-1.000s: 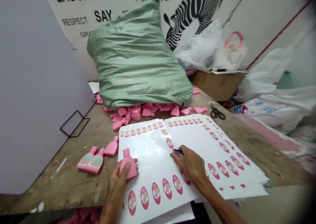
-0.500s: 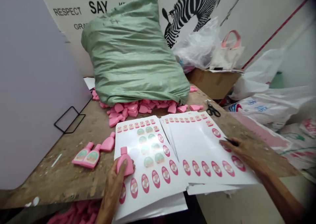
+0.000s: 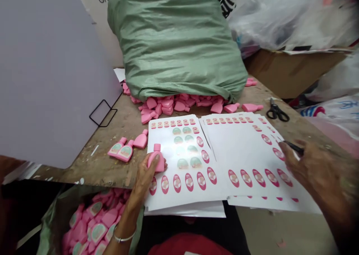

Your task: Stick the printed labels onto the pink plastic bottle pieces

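A plain pink toy-sized bottle [image 3: 157, 161] is held by my left hand [image 3: 144, 174], its fingers closed round the sides and the cap pointing away from me. Under that hand lies the left sticker sheet [image 3: 168, 200], with green-and-white labels in the middle and pink oval ones along the edges. My right hand [image 3: 311, 169], blurred, is closed on a slim black pointed tool [image 3: 293, 147] whose exact kind I cannot make out. Its tip is near the oval stickers on the right edge of the right sticker sheet [image 3: 230, 146].
Two labelled bottles [image 3: 120, 150] and a plain one [image 3: 140, 139] lie left of the sheets. Behind, a green sack [image 3: 179, 49] spills pink bottles. Black scissors [image 3: 277, 112] lie at right. Below the table edge, another sack [image 3: 50, 225] holds labelled bottles.
The view has tilted down and shifted left, bringing the lower sack into sight. My right hand has drawn toward the right with the black tool; my left hand keeps the bottle over the sheet.
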The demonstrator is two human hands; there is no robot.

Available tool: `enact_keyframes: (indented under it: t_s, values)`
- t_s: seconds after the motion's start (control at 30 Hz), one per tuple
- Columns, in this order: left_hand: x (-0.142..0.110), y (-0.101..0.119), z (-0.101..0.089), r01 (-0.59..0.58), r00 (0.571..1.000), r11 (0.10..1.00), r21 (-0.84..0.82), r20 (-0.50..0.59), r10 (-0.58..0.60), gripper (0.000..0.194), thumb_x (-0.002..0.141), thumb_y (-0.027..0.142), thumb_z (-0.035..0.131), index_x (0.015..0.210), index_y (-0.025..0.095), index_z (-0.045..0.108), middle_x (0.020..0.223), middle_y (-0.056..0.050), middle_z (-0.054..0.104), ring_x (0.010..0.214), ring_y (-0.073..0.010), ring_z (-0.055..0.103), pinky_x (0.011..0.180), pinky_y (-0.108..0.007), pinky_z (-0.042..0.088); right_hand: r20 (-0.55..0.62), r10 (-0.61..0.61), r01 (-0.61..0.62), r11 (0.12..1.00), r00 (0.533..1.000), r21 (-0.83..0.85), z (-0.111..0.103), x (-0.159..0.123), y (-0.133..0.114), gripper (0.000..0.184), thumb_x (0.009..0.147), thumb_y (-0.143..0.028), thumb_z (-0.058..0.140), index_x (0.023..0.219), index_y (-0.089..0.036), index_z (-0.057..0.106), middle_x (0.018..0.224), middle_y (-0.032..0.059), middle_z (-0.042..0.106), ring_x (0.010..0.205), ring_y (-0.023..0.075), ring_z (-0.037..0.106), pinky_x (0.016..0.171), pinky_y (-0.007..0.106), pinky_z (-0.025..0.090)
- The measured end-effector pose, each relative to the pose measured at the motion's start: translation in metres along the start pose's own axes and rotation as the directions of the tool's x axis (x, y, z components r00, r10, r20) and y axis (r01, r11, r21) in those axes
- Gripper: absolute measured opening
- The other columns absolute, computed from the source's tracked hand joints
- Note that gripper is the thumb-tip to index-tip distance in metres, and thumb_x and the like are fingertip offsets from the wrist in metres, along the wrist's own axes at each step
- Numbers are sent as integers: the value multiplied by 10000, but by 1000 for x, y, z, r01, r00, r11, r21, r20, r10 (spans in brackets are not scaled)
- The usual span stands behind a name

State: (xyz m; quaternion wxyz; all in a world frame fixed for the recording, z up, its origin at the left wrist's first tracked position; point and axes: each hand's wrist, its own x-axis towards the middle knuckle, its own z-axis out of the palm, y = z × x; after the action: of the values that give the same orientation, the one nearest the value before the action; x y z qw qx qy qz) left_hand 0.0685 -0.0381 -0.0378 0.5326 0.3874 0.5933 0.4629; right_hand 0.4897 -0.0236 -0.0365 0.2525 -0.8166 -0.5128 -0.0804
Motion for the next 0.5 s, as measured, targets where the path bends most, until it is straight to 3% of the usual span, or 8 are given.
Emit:
enact_keyframes:
  t_s: [0.07, 0.1, 0.17, 0.23, 0.33, 0.5]
  values:
    - [-4, 5, 4, -19, 1000, 1000, 23, -16, 19, 403, 796, 500, 597, 989, 147, 601, 856, -80, 709, 709, -184, 689, 649, -259, 536, 73, -93, 79, 980, 993, 181, -1, -25, -35, 336, 902, -436, 394, 956, -180, 606, 837, 158, 657, 693, 226, 585, 609, 361, 402]
    - [-7, 8, 8, -33, 999, 999, 27, -14, 34, 388, 803, 500, 589, 978, 153, 602, 867, -79, 707, 703, -179, 688, 639, -251, 532, 128, -221, 173, 935, 967, 309, 1, -39, -54, 301, 914, -413, 387, 937, -190, 588, 866, 130, 660, 723, 210, 590, 645, 344, 420]
    - [-13, 10, 18, -50, 998, 999, 5, 28, 50, 379, 812, 499, 578, 979, 159, 598, 896, -84, 704, 709, -179, 690, 631, -247, 530, 145, -460, 367, 831, 876, 419, 9, -63, -91, 217, 903, -374, 443, 870, -201, 570, 806, 75, 652, 710, 192, 570, 677, 337, 409]
    - [-19, 10, 33, -32, 993, 999, -35, 117, 36, 400, 820, 501, 567, 1025, 158, 587, 901, -96, 702, 724, -192, 694, 621, -251, 532, 123, -577, 483, 767, 808, 423, 20, -78, -118, 166, 906, -316, 469, 849, -196, 569, 808, 54, 655, 726, 184, 558, 696, 335, 381]
    - [-24, 5, 56, 17, 977, 996, -86, 213, 2, 426, 827, 503, 560, 1073, 154, 561, 885, -105, 694, 742, -210, 699, 599, -252, 530, 71, -638, 571, 728, 767, 380, 38, -83, -137, 140, 909, -267, 486, 869, -182, 589, 825, 51, 665, 744, 179, 553, 694, 330, 350]
    - [-21, -5, 75, 69, 960, 985, -157, 278, -23, 418, 832, 507, 554, 1048, 150, 551, 873, -86, 646, 764, -223, 701, 623, -273, 545, 96, -697, 635, 694, 710, 339, 49, -78, -137, 137, 904, -263, 510, 854, -178, 604, 802, 47, 650, 758, 178, 544, 702, 328, 332]
